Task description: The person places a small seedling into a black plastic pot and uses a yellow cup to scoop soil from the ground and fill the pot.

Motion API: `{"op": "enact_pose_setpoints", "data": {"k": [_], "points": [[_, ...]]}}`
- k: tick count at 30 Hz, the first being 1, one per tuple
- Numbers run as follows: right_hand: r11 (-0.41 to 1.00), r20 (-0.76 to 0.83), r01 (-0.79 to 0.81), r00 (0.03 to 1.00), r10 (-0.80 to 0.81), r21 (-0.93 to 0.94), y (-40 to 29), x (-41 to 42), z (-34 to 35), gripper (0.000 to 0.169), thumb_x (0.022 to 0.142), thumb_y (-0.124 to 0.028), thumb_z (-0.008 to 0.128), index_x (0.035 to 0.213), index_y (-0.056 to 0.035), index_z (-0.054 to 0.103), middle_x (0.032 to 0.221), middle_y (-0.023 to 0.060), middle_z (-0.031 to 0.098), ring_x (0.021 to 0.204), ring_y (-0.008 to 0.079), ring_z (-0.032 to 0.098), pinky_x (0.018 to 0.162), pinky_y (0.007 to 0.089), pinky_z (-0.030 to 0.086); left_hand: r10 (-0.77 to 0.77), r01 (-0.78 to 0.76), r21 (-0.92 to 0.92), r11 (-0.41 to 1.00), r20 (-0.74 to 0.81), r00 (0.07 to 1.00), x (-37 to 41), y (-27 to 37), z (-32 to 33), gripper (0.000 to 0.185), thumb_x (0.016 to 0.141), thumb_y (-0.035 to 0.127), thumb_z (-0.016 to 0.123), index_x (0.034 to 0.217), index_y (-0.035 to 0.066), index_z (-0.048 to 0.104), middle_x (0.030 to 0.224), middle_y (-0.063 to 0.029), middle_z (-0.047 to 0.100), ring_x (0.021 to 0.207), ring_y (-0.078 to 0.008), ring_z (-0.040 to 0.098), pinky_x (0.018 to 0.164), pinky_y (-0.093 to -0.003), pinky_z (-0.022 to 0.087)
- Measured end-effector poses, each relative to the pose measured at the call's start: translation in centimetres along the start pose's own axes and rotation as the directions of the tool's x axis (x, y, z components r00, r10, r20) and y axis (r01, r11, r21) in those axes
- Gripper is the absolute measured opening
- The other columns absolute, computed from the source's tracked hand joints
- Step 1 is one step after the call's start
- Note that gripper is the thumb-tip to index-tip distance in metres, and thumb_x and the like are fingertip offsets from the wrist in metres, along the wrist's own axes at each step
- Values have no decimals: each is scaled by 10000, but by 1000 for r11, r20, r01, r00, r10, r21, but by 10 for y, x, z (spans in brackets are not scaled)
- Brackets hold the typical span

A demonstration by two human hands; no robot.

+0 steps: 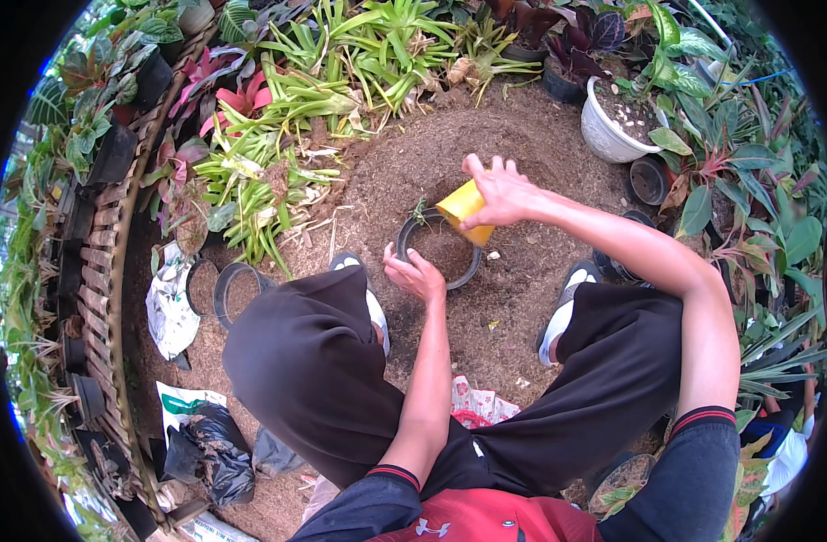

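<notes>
A round black plastic pot [465, 274] with brown soil [440, 252] in it stands on the ground between my feet. My left hand [417, 272] rests at its near left rim, fingers apart. In my right hand [498, 193] is a yellow container [466, 211], tilted over the pot's far right rim with its mouth toward the lower left. A small green sprig [420, 211] shows at the pot's far rim. Whether anything falls from the yellow container cannot be told.
Loose brown soil [379, 176] surrounds the pot. Green strappy plants [359, 54] lie ahead. Empty black pots [236, 269] stand left, near a slatted rack [101, 271]. At the right are a white planter [606, 132] and leafy plants. A black plastic bag [223, 447] lies lower left.
</notes>
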State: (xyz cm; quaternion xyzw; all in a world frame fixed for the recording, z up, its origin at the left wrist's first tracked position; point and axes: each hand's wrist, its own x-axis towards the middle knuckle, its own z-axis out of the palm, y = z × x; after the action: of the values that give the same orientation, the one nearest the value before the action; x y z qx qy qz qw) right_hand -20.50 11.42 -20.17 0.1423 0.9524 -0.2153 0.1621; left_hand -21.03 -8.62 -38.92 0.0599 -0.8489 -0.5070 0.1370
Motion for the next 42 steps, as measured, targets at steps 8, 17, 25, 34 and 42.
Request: {"op": "enact_pose_setpoints", "data": {"k": [8,17,25,34,42], "points": [[930,-98,-364,925,367,43,103,26,-30,1117,673,-597,789,1501,-97,229,1414,348,432,1288,527,474,1007,647,460,-68,70,-37,997,44,997,-4,13,-3,385,979,167,541,1339,50,470,1239,-212,534,1163,-379,507,997,-509,375],[742,-91,-668,743,663,-54,172,51,1,1307,695,-620,770,1613,-68,22,1449,424,405,1316,529,476,1084,598,392,-89,90,-21,996,67,994,-2,15,-2,392,979,162,542,1363,110,485,1193,-214,539,1149,-386,513,990,-505,375],[723,-7,-596,770,638,350,166,60,6,1165,703,-601,783,1512,-63,139,1470,346,425,1319,450,511,926,574,519,-51,51,10,999,5,999,-1,7,0,413,962,168,569,1371,141,516,1118,-183,534,1058,-358,544,939,-485,400],[563,319,-492,867,382,664,180,6,-39,844,746,-464,798,1374,-181,310,1385,130,385,1183,253,466,876,432,467,-67,66,16,998,4,998,1,8,-4,406,966,168,566,1367,138,513,1113,-184,533,1052,-358,546,935,-490,403],[673,410,-458,879,245,580,146,-16,-58,923,751,-490,805,1425,-133,285,1357,165,447,1183,300,522,933,436,488,-62,61,23,998,24,998,-3,13,-4,403,970,154,570,1367,132,505,1134,-197,538,1067,-367,551,935,-490,411]]}}
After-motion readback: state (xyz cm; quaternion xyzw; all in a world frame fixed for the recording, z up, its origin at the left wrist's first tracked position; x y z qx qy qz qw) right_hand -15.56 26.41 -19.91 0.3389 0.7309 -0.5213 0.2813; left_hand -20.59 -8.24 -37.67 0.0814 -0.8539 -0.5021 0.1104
